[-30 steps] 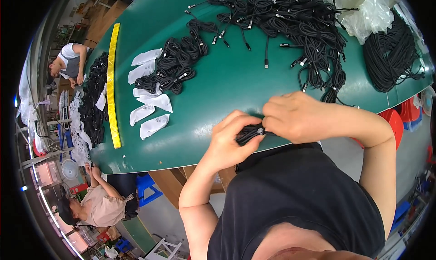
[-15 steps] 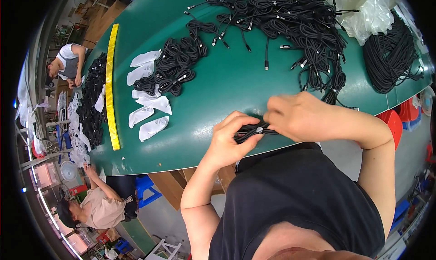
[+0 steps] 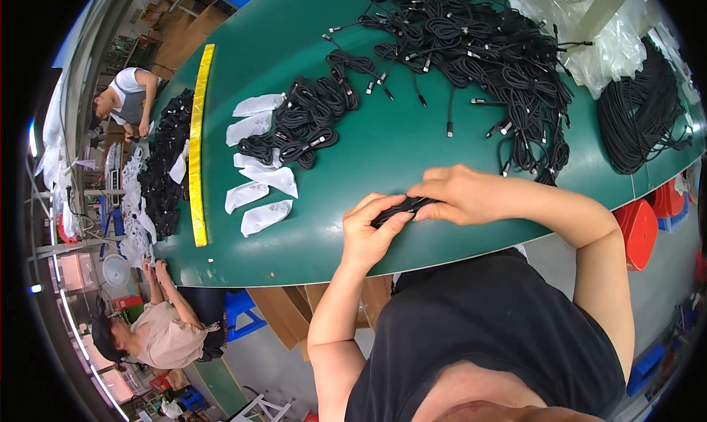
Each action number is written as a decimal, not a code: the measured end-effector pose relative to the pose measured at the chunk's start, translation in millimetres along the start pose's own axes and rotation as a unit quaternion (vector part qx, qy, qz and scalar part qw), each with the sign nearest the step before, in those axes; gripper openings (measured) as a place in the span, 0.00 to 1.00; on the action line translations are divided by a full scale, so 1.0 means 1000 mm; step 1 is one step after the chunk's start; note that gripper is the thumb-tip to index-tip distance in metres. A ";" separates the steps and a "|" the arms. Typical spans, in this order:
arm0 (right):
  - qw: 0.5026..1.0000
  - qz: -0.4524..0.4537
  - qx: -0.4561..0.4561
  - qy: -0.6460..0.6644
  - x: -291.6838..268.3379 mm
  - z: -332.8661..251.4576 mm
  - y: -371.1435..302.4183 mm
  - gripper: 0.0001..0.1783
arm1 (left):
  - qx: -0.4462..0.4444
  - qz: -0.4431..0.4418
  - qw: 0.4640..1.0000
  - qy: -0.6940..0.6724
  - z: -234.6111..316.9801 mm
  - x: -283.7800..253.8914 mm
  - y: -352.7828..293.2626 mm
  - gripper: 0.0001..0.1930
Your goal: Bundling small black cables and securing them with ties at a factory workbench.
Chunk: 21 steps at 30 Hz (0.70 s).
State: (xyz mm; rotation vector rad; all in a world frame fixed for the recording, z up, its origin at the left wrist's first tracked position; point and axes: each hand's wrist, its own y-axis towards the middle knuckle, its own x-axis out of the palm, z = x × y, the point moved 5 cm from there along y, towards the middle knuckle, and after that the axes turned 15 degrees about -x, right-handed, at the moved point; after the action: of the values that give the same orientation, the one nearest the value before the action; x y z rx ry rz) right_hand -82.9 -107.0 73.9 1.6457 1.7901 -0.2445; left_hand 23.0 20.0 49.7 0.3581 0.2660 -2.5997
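Note:
Between my two hands is a coiled black cable (image 3: 398, 209), held just over the near edge of the green table. My left hand (image 3: 366, 227) pinches the bundle between thumb and fingers at its left end. Closed on the right end, my right hand (image 3: 456, 195) has its fingertips pressed to the cable, and they partly hide it. Beyond my hands lies a large heap of black cables (image 3: 471, 46) with metal plugs. Left of that rests a smaller pile of coiled cables (image 3: 305, 120), beside several white pouches (image 3: 266, 217).
A yellow strip (image 3: 197, 149) crosses the table on the left, with more black cables (image 3: 168, 164) past it. At right are a thick cable coil (image 3: 639, 116), clear plastic bags (image 3: 611, 57) and a red stool (image 3: 637, 234). Two people (image 3: 158, 330) work at left.
My right hand has come down and closed on the cable bundle, its fingers nearer my left hand. The table appears shifted slightly right and down in view.

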 end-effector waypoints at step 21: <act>0.927 0.272 0.096 -0.242 -0.077 0.114 0.115 0.17 | -0.124 0.121 0.975 -0.140 -0.034 -0.038 0.006 0.15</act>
State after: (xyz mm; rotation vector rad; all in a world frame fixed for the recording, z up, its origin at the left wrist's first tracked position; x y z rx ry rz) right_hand 62.2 -211.7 69.0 1.9388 0.9257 -0.5269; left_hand 64.5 40.8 28.4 -0.0613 0.4134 -2.3068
